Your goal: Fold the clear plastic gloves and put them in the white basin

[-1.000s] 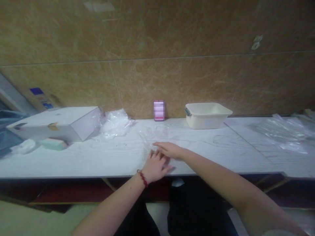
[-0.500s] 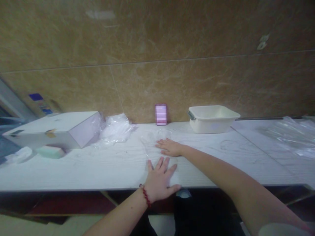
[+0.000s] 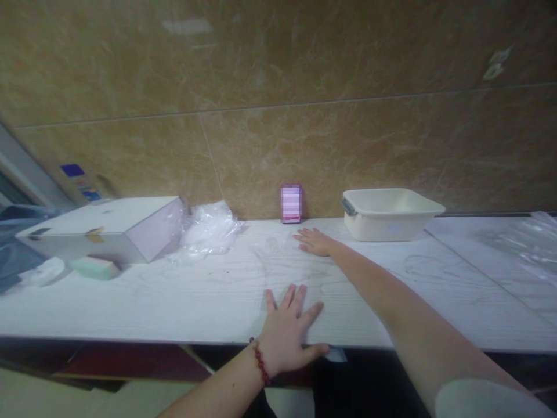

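Note:
A clear, thin plastic bag (image 3: 272,247) lies flat on the white wood-grain table (image 3: 174,307); its edges are hard to make out. My left hand (image 3: 289,331), with a red bead bracelet (image 3: 260,361) at the wrist, rests with fingers spread on the near end of the plastic, by the table's front edge. Farther back, my right hand (image 3: 317,241) is stretched out flat, palm down, at the far right part of the plastic. Neither hand grips anything.
A phone (image 3: 291,204) leans upright against the wall. Right of it stands a cream plastic basin (image 3: 383,226). On the left are crumpled clear plastic (image 3: 213,226), a white box (image 3: 108,220) and a pale green block (image 3: 96,268). More clear plastic (image 3: 531,244) lies far right.
My right hand has slid away from me over the plastic, toward the wall. My left hand stays spread near the front edge. The view has shifted slightly.

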Demonstrator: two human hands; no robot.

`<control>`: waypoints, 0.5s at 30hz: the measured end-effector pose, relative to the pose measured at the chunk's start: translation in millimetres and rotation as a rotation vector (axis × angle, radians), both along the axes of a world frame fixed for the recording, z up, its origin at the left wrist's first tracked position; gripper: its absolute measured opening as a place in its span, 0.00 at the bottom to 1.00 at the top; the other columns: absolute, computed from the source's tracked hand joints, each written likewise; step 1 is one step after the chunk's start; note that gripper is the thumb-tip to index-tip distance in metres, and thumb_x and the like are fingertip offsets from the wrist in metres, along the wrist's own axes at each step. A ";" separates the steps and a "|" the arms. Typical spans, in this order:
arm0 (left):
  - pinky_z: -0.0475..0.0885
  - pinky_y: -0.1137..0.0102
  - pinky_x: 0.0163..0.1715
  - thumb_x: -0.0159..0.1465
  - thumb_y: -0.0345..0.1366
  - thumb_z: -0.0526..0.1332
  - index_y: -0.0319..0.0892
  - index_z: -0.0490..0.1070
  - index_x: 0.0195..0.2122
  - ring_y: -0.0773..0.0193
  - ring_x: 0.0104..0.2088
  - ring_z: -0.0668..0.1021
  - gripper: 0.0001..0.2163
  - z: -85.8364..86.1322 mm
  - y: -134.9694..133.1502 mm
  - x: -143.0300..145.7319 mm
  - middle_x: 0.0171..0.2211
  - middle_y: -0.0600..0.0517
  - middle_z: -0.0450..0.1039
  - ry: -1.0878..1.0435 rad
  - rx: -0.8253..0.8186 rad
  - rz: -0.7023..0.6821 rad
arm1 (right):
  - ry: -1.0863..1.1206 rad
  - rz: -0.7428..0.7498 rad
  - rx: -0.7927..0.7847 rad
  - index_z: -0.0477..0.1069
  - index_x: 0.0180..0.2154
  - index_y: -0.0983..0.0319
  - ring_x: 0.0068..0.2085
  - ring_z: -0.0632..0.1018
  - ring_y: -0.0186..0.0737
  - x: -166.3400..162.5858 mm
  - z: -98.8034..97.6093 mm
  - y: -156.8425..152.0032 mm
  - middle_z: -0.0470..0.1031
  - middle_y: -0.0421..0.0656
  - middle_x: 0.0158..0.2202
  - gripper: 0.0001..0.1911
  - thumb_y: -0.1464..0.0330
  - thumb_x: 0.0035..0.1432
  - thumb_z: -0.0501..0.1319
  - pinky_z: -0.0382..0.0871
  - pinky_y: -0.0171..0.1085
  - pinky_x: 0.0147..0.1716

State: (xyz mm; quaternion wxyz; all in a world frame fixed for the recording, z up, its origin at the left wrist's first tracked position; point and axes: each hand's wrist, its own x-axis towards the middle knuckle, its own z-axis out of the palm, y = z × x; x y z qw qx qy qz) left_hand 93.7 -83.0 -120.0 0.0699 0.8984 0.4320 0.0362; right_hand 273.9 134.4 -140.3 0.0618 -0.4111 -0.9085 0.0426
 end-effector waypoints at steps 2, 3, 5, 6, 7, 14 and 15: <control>0.38 0.38 0.41 0.51 0.57 0.43 0.55 0.42 0.55 0.42 0.55 0.45 0.30 -0.9 -0.5 -0.5 0.58 0.46 0.38 -0.020 -0.001 0.002 | 0.029 -0.135 0.046 0.46 0.55 0.58 0.57 0.47 0.40 3.0 2.8 4.6 0.46 0.42 0.57 0.26 0.57 0.56 0.39 0.37 0.45 0.53; 0.39 0.39 0.43 0.52 0.57 0.44 0.55 0.42 0.55 0.43 0.55 0.44 0.30 -2.0 -0.5 -1.5 0.58 0.47 0.38 -0.039 0.002 0.013 | 0.055 -0.215 0.081 0.47 0.55 0.61 0.57 0.47 0.41 2.8 5.4 4.6 0.47 0.44 0.57 0.26 0.58 0.56 0.40 0.37 0.45 0.53; 0.42 0.43 0.46 0.55 0.54 0.43 0.52 0.41 0.56 0.47 0.56 0.45 0.28 -4.8 0.8 -6.0 0.58 0.48 0.39 -0.108 0.014 0.072 | 0.120 -0.367 0.145 0.47 0.55 0.68 0.57 0.46 0.43 -1.9 11.9 -3.0 0.49 0.49 0.56 0.27 0.61 0.56 0.41 0.38 0.43 0.53; 0.44 0.47 0.49 0.57 0.51 0.42 0.49 0.42 0.56 0.51 0.56 0.46 0.27 -6.0 2.6 -9.6 0.58 0.48 0.41 -0.162 0.027 0.117 | 0.154 -0.425 0.164 0.48 0.54 0.71 0.57 0.46 0.44 -6.4 14.9 -11.6 0.49 0.51 0.55 0.27 0.62 0.56 0.42 0.39 0.43 0.53; 0.47 0.51 0.50 0.58 0.49 0.41 0.45 0.43 0.56 0.54 0.56 0.48 0.26 -6.6 5.6 -13.8 0.57 0.47 0.43 -0.224 0.043 0.161 | 0.179 -0.463 0.162 0.48 0.54 0.73 0.56 0.47 0.45 -12.2 17.0 -23.5 0.50 0.53 0.55 0.28 0.63 0.55 0.42 0.41 0.42 0.53; 0.59 0.69 0.48 0.60 0.33 0.40 0.38 0.58 0.48 0.66 0.46 0.66 0.17 2.9 68.0 -28.5 0.46 0.48 0.64 -0.367 0.138 0.080 | 0.138 -0.215 -0.035 0.47 0.55 0.71 0.56 0.47 0.47 -48.3 3.1 -137.0 0.47 0.52 0.56 0.34 0.57 0.51 0.46 0.42 0.43 0.53; 0.58 0.69 0.48 0.60 0.32 0.41 0.38 0.60 0.47 0.66 0.46 0.66 0.17 2.1 80.3 -25.9 0.46 0.48 0.64 -0.319 0.124 0.035 | 0.120 -0.200 -0.043 0.47 0.55 0.72 0.57 0.46 0.48 -49.2 -0.2 -146.0 0.45 0.53 0.56 0.35 0.55 0.51 0.45 0.40 0.44 0.53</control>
